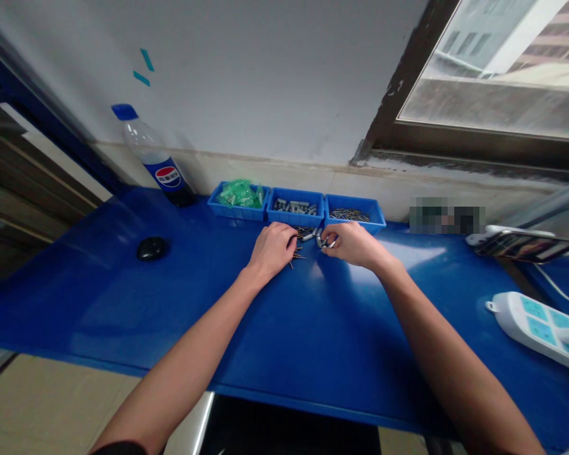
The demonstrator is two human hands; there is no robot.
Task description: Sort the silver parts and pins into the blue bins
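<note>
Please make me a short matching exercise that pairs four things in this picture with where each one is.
Column one:
1. Left hand
2. Right hand
3. Bottle
4. Power strip

Column two:
A. Standing left of the row of blue bins
B. Fingers at the silvery cylinders in front of the bins
C. Lying near the right end of the blue table
D. Beside the thin pins lying on the table

Right pairs: 1-D, 2-B, 3-A, 4-C
</note>
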